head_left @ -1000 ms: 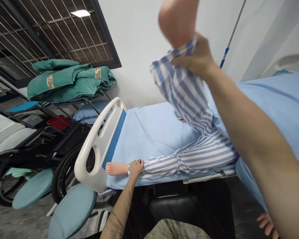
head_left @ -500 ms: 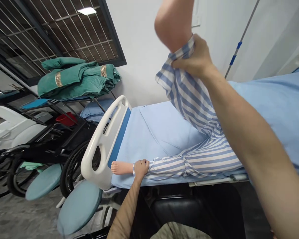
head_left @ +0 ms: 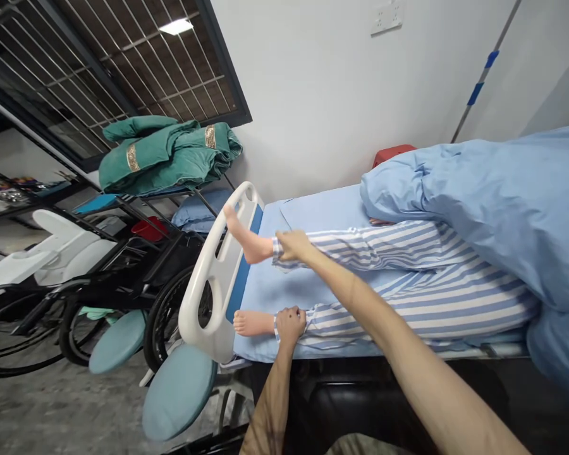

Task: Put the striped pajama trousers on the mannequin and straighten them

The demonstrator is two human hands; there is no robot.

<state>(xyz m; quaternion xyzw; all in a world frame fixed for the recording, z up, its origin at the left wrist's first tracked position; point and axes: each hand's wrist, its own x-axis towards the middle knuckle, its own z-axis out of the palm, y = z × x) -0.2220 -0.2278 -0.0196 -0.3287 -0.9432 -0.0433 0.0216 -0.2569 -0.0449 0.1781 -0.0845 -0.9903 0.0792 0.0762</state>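
from the head camera, a patient manikin [head_left: 408,297] in blue-and-white striped pyjamas lies on its back on a hospital bed [head_left: 265,297], both legs stretched toward the white footboard [head_left: 192,316]. the right hand [head_left: 291,245] is closed around the far ankle, over the far trouser cuff [head_left: 275,249], with the bare far foot [head_left: 249,237] tilted up just beside the footboard. the left hand [head_left: 290,325] is clenched over the near trouser cuff [head_left: 275,328], right above the bare near foot [head_left: 253,322], which lies flat on the sheet. a light blue quilt [head_left: 478,202] is bunched over the manikin's upper body. beyond the footboard, folded green garments [head_left: 165,155] sit on a rack [head_left: 137,212], and a wheelchair wheel [head_left: 171,322] and a round teal seat [head_left: 177,392] stand on the floor [head_left: 76,404]. a red stool [head_left: 391,155] shows behind the bed, against the wall [head_left: 313,95].
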